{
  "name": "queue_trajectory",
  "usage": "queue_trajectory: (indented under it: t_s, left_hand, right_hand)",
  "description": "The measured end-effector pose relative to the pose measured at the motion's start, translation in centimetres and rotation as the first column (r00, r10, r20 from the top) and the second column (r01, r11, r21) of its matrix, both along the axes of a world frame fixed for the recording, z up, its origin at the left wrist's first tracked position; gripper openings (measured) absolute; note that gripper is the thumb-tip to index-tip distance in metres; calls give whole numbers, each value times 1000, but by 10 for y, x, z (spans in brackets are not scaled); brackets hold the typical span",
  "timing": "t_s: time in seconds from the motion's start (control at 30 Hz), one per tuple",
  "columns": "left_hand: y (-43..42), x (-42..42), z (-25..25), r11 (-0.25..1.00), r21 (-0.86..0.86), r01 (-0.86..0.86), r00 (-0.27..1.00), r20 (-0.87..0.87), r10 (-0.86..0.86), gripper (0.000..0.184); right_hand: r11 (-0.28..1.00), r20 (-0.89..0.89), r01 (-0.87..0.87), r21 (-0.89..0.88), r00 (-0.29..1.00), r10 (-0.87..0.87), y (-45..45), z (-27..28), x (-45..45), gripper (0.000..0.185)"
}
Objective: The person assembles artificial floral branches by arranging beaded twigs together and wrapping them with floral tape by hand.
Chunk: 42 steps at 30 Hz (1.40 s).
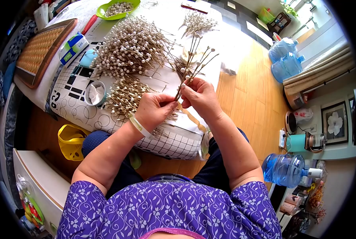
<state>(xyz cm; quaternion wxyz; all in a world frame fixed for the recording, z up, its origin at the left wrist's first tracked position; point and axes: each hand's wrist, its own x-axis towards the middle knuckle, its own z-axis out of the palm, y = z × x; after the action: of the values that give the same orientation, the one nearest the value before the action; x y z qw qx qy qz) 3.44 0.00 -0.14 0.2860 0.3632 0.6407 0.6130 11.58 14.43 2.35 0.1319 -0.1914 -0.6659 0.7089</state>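
Observation:
My right hand (pixel 202 97) is closed, thumb against fingers, on a small bunch of thin brown stems with bud tips (pixel 192 59) that fan upward. My left hand (pixel 156 109) pinches near the lower end of the same bunch, close beside the right. A white bud shows at the right thumb. In front of my hands lies a large heap of stems with white round heads (pixel 130 46). A smaller pile of stems with pale, pointed buds (pixel 126 97) is left of my left hand. More white-headed stems (pixel 198 23) lie at the far side.
On the patterned tablecloth (pixel 82 113) stand a tin with white stuff (pixel 95 93), a blue-green packet (pixel 73 47) and a green bowl of small pale pieces (pixel 118 8). A yellow bag (pixel 71 141) hangs low at left. Large water bottles (pixel 283 170) are at right.

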Motion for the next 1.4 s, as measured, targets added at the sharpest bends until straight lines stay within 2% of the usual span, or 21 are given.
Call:
queue_trajectory:
  t_s: [0.07, 0.17, 0.27, 0.4, 0.6, 0.67, 0.8, 0.87, 0.9, 0.97, 1.0, 1.07, 1.13, 1.2, 1.23, 1.27, 1.33, 1.4]
  left_hand:
    - [-1, 0, 3, 1000, -3, 6, 992, -129, -7, 11]
    - [-1, -2, 2, 1000, -1, 15, 998, -55, -15, 10]
    - [0, -4, -2, 999, 1, 41, 999, -25, -41, 9]
    - [-1, -6, 0, 998, -20, 64, 998, -14, -65, 10]
    - [0, -5, -4, 999, 46, 24, 987, -158, -16, 12]
    - [0, -4, -3, 999, 44, 21, 999, 30, -22, 13]
    - [-4, -3, -3, 1000, -17, 23, 993, 117, -20, 14]
    - [-3, -3, -9, 1000, 28, -5, 1000, 9, 5, 15]
    - [-2, -2, -8, 1000, 28, -4, 1000, 8, 4, 15]
    - [-1, -2, -3, 997, 70, -26, 959, -281, 45, 12]
    - [0, -1, 0, 997, 72, -25, 959, -281, 44, 12]
    - [1, 0, 7, 992, 110, -65, 769, -628, 121, 8]
    - [0, 0, 8, 993, 92, -72, 771, -627, 114, 7]
    - [-2, -5, 4, 997, 40, -61, 872, -485, 73, 11]
    - [-3, -7, 1, 999, 36, -37, 936, -348, 47, 13]
    - [-3, -9, 3, 999, 40, -37, 935, -350, 48, 13]
    - [-6, -9, 6, 1000, -12, -5, 999, 35, 6, 14]
    - [-6, -11, 6, 1000, -11, 11, 999, 48, -11, 15]
  right_hand:
    - [998, -21, -28, -63, 999, 26, 1, -2, 0, 11]
    - [985, -27, -93, -145, 996, 90, 4, 1, 2, 13]
    - [979, -92, -158, -127, 985, 147, 7, -1, 3, 15]
    - [981, -82, -179, -71, 981, 173, 5, -2, 1, 16]
    - [990, -85, -117, -76, 990, 111, 1, -5, 1, 16]
    - [994, -95, -54, -95, 994, 45, 1, -5, -1, 14]
    - [998, -137, 12, -56, 990, -20, 4, -6, -1, 13]
    - [995, -133, 28, -100, 990, -41, 1, -4, -1, 14]
    - [995, -134, 30, -100, 990, -43, 0, -5, -1, 14]
    - [993, -165, 68, -101, 983, -84, -2, -6, -1, 13]
    - [993, -166, 69, -100, 982, -85, -3, -6, -1, 13]
    - [989, -155, 74, -127, 983, -93, -6, -8, -1, 13]
    - [990, -158, 57, -126, 984, -77, -3, -11, 0, 13]
    - [994, -206, -45, -98, 978, 24, 0, -11, 0, 18]
    - [995, -165, -78, -64, 984, 66, 2, -8, 2, 25]
    - [995, -167, -78, -60, 984, 67, -1, -4, 2, 25]
    - [986, -181, -139, -96, 976, 120, -6, -5, 1, 26]
    - [969, -183, -202, -139, 967, 176, -6, -12, 0, 25]
